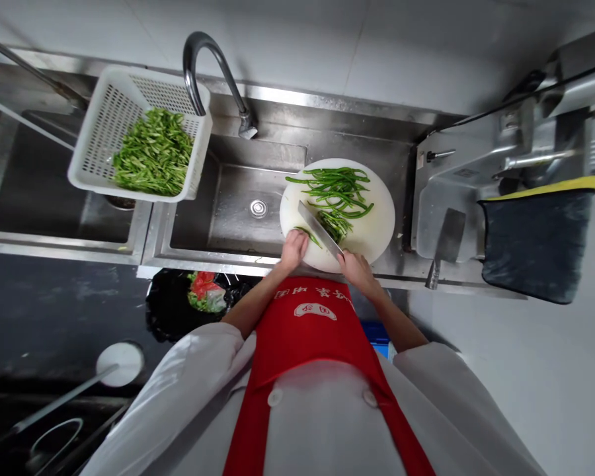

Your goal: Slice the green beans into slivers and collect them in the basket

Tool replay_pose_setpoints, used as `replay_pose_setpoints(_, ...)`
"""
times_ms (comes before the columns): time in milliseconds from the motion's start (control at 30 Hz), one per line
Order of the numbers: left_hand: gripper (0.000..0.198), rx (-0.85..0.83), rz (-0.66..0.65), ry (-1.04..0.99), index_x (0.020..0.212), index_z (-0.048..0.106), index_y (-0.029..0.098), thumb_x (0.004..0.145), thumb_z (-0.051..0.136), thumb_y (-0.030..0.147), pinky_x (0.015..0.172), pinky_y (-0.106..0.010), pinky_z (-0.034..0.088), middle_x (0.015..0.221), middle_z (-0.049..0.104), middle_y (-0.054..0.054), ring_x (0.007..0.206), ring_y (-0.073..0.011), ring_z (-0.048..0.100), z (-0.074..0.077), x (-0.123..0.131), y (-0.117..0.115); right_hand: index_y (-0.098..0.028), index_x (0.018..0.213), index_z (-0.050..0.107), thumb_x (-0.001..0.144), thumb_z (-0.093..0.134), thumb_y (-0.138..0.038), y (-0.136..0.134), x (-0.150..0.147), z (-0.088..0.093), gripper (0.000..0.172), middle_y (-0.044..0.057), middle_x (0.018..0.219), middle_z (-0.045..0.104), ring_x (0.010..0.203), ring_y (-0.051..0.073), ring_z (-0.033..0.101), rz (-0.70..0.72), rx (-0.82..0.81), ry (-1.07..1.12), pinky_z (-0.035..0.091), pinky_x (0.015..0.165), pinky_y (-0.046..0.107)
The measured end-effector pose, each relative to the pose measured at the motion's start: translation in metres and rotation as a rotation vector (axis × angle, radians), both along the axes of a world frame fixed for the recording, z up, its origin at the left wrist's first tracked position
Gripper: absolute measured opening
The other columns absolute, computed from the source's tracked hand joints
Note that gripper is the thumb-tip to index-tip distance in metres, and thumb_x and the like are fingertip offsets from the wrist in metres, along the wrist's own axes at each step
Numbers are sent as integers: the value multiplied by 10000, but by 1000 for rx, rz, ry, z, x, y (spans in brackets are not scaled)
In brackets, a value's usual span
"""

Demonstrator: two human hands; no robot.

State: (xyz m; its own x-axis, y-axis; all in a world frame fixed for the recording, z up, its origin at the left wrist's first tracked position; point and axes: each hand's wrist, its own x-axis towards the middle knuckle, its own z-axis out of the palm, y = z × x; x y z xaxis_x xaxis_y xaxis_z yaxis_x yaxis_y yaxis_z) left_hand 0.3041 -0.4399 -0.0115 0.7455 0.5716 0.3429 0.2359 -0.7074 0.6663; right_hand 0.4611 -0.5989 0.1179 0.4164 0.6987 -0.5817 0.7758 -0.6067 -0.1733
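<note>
Your right hand [357, 268] is wrapped tight around the handle of the cleaver [320, 230]. It sits right at the near edge of the cutting board [379, 231], with the blade angled up and left across the board. Your left hand [294, 248] is curled at the board's near-left edge with its fingertips down on one stray bean beside the blade. I can't tell if it's pinching that bean or just pinning it. My guess is the knuckles are tucked so they stay clear of the edge.

The long green beans [338, 190] are heaped across the far half of the board, just past the blade tip, so the near-right part is bare. The round board looks like it bridges the right end of the sink [228, 205], probably so scraps and water drop straight in. That also means its left edge hangs over the open basin, so there's not much support on that side.

Farther out, a white basket [99, 142] of chopped greens [153, 152] is perched on the divider at the sink's far-left corner, under the faucet [213, 66]. A second cleaver [446, 241] lies on the counter [406, 264] just right of the board, so room is tight there. A black bin bag [171, 311] sits below the front edge, by your left elbow.
</note>
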Motion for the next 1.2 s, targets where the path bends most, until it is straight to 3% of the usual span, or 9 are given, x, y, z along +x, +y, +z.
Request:
replay_pose_setpoints(67, 221, 16, 20, 28, 1061, 637, 190, 1032, 434, 274, 953, -434, 509, 1080, 613, -109, 1071, -236, 551, 1, -2, 11, -128, 1183, 642, 1078, 310, -360, 1, -12, 3, 419, 175, 1044, 740, 1000, 258, 703, 6, -5, -13, 464, 867, 288)
replay_pose_setpoints(233, 247, 53, -153, 164, 1049, 648, 184, 1026, 411, 249, 950, -437, 498, 1040, 617, -106, 1036, -245, 541, -4, 5, 32, -117, 1177, 640, 1082, 287, -310, 21, -31, 3, 414, 187, 1071, 736, 1012, 260, 707, -10, -35, 11, 480, 863, 299)
replay_pose_setpoints(467, 229, 42, -142, 163, 1034, 641, 179, 1014, 418, 229, 966, -429, 487, 1053, 613, -109, 1049, -245, 526, -8, 7, 29, -107, 1200, 648, 1077, 296, -324, 26, -24, 7, 432, 204, 1103, 728, 1045, 269, 696, 9, 4, 43, 475, 897, 309)
replay_pose_setpoints(800, 215, 51, -181, 140, 1034, 636, 178, 1006, 425, 205, 955, -425, 504, 1080, 613, -112, 1067, -240, 541, -8, 4, 31, -111, 1166, 666, 1075, 327, -344, 39, -16, -4, 421, 198, 1126, 726, 1081, 267, 686, 3, 35, 82, 463, 916, 296)
replay_pose_setpoints(900, 200, 47, -116, 113, 1033, 635, 187, 1014, 441, 230, 950, -423, 508, 1068, 617, -104, 1054, -234, 553, -2, -3, 34, -119, 1171, 668, 1070, 353, -361, 39, -8, -4, 409, 195, 1156, 720, 1106, 267, 675, 4, 42, 104, 464, 910, 293)
replay_pose_setpoints(1067, 197, 54, 160, 22, 1013, 628, 187, 1024, 451, 273, 938, -438, 504, 1049, 612, -105, 1013, -227, 549, -3, -12, 40, -123, 1200, 663, 1076, 324, -363, 31, -12, 4, 434, 194, 1107, 730, 1052, 268, 692, -4, 35, 37, 468, 899, 301)
replay_pose_setpoints(1200, 264, 29, 64, 84, 937, 637, 184, 1034, 420, 299, 885, -433, 523, 984, 613, -103, 964, -231, 549, 0, -10, 32, -128, 1179, 671, 1079, 326, -338, 34, -23, 9, 416, 181, 1109, 733, 1040, 259, 697, 10, 0, 44, 472, 877, 285)
